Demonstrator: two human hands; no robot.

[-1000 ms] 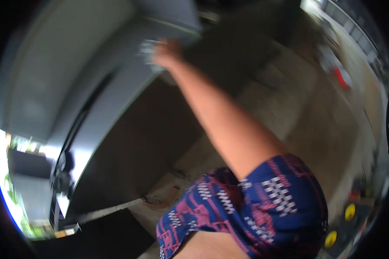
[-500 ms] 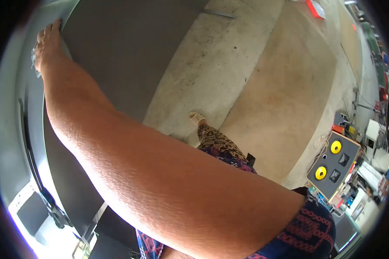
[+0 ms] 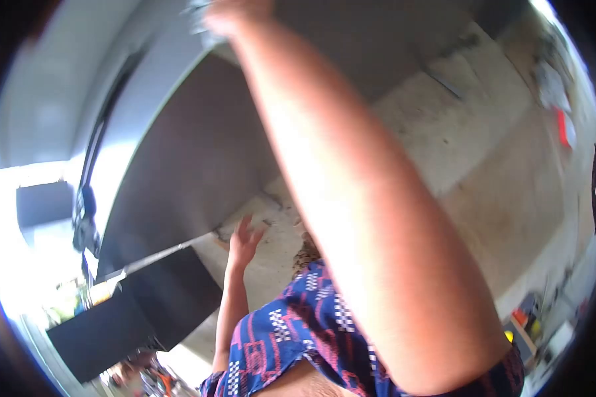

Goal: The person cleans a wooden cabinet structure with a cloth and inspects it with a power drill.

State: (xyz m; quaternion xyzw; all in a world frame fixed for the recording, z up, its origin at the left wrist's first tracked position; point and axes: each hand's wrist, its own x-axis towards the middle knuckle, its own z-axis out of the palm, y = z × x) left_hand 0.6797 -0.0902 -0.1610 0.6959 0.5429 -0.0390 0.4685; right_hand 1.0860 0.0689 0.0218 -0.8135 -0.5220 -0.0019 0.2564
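Note:
My right arm stretches up and across the view to my right hand (image 3: pixel 238 14), which is blurred and partly cut off at the top edge. A crumpled pale grey cloth (image 3: pixel 197 16) shows at its far side, pressed between the hand and a large dark grey panel (image 3: pixel 198 145). Lower down, my left hand (image 3: pixel 245 241) is raised in front of my body beside the panel's near edge. Its fingers are spread and it holds nothing.
A long black strip (image 3: pixel 109 106) runs along the pale surface at left. Black box-like shapes (image 3: pixel 169 298) stand at lower left by a bright opening. Concrete floor (image 3: pixel 437 126) lies at right, with a brown sheet (image 3: pixel 510 205) and a red-and-white object (image 3: pixel 565 129).
The view has swung, so my right hand has shifted from the left side to top centre, with the cloth still at it. My left hand has come into view.

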